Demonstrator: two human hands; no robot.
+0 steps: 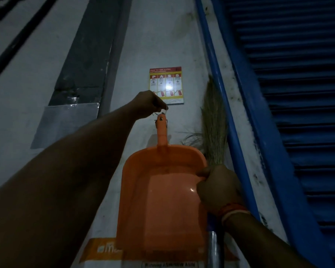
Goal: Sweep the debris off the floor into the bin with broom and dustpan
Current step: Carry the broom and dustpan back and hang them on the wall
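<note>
The orange plastic dustpan [162,200] hangs flat against the pale grey wall [143,45], handle up. The right hand [219,190] curls its grip over the pan's right rim and the grass broom [214,128] beside it. The left hand [149,103] pinches the thin wire loop [163,111] at the handle tip. That loop could snag or slip, dropping the pan; the double hold could loosen the broom. A blue roller shutter [298,113] stands right, a fire-extinguisher poster [165,85] above. The room is dim.
</note>
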